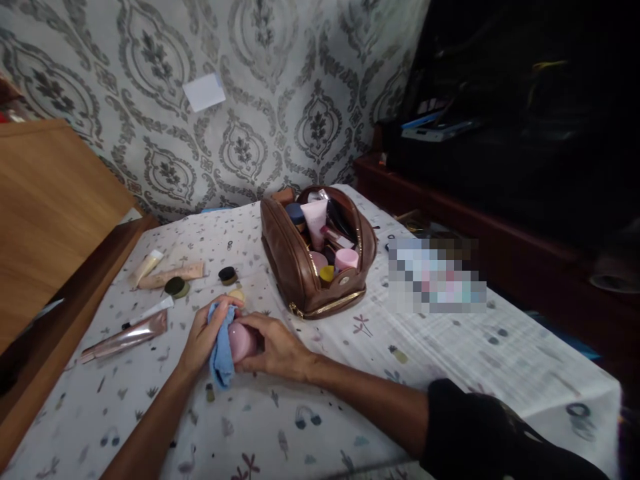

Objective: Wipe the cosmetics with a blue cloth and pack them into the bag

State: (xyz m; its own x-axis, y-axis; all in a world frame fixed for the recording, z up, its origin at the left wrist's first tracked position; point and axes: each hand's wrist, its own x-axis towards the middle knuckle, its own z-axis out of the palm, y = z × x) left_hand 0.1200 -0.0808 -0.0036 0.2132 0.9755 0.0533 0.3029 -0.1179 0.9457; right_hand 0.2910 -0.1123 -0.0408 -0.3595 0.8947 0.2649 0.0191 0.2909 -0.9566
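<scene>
My left hand (204, 333) grips a blue cloth (221, 357), which is pressed against the left side of a pink cosmetic jar (241, 342). On the jar's other side, my right hand (273, 347) holds it between thumb and fingers. Just beyond my hands lies a small pale yellow round item (237, 294), partly hidden by my fingers. An open brown toiletry bag (287, 257) stands behind and to the right, filled with tubes and jars. Among these are a pink tube (315, 221), a pink-lidded jar (346, 259) and a yellow lid (327, 274).
Left on the patterned tablecloth (280, 440) lie a metallic pink tube (127, 335), a peach tube (173, 275), a cream tube (147, 267), a green-lidded jar (177, 287) and a black-lidded jar (227, 275). A wooden panel (60, 180) borders the left side. A blurred-out item (437, 277) lies right.
</scene>
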